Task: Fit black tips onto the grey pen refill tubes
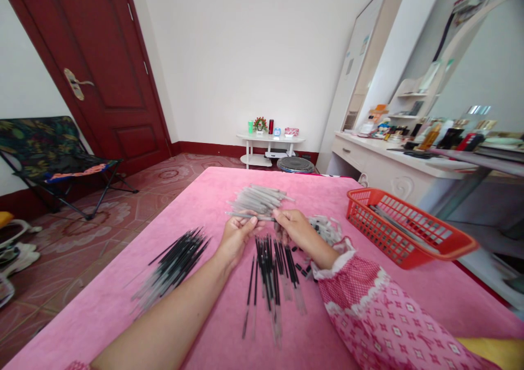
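A slim, greyish clear pen barrel [265, 218] lies level between my hands. My left hand [236, 238] pinches it with thumb and fingers, and my right hand [292, 227] grips its right end. Just beyond is a heap of similar clear pen barrels [257, 197]. Black-and-clear pen refills [268, 272] are spread on the pink cloth in front of my hands. To the left of my left forearm lies a larger bundle of dark refills [176, 263]. Small black pieces [303, 272] and a pile of clear pen caps [327, 228] sit near my right wrist.
An orange-red plastic basket [403, 255] with long grey sticks in it stands at the table's right side. The pink cloth [221, 181] covers the table. Farther off are a white side table [254, 137], a dressing table [393, 160] and a folding chair [45, 151].
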### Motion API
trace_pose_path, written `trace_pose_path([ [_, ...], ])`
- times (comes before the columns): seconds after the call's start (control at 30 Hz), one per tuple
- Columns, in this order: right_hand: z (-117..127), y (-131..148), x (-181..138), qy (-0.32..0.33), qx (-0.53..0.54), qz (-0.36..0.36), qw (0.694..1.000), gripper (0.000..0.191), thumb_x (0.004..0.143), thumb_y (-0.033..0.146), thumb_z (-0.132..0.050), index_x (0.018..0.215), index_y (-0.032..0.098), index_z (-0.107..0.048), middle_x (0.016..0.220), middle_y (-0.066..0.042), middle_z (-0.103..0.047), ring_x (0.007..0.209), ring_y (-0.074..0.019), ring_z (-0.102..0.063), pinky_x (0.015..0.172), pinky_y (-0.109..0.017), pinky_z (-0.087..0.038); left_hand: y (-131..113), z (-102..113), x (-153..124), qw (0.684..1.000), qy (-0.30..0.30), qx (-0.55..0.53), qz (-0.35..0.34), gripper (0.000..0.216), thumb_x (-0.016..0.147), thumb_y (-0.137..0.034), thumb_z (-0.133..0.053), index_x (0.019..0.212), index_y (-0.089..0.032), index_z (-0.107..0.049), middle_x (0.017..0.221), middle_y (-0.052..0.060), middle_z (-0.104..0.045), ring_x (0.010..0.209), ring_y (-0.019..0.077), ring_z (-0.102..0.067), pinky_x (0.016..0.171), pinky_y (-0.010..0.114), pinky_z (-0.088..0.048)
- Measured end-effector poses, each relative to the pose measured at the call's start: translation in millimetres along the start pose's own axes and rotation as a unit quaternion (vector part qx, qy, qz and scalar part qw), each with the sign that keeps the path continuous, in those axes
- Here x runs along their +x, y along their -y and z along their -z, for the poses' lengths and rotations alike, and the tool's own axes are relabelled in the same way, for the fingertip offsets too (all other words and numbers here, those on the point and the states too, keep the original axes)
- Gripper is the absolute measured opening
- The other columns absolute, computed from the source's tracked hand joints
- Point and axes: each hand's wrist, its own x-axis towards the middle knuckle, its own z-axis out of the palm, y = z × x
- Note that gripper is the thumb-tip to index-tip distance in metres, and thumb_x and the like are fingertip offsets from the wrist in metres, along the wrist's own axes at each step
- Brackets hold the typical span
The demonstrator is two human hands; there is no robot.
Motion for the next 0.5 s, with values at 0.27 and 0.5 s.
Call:
trace_pose_path([
  [0.27,0.4,0.0,0.7,0.028,0.021,-0.009,0.999,0.043,0.083,0.05,-0.041,0.057,0.017,-0.048,0.046,0.001,-0.055,0.032,-0.0095,-0.048,0.034,-0.019,-0.029,-1.0,-0.9,-0.4,1.0,-0.008,0.004,0.007,0.033,0.06,-0.022,-0.078,0.085,-0.014,-0.059,0.079,0.002,-0.069,0.068,0.0121,-0.066,0.065,0.022,-0.053],
  [0.5,37.3,-12.2,5.5,-0.163,-0.313,0.052,0.934,0.018,0.078,0.029,-0.053,0.067,0.02,-0.064,0.069,-0.005,-0.066,0.068,-0.0186,-0.061,0.061,-0.027,-0.039,-2.1,0.9,0.9,0.999,-0.03,0.002,0.022,0.029,0.068,-0.027,-0.072,0.088,-0.015,-0.055,0.073,0.001,-0.067,0.067,0.0127,-0.066,0.06,0.022,-0.052],
])
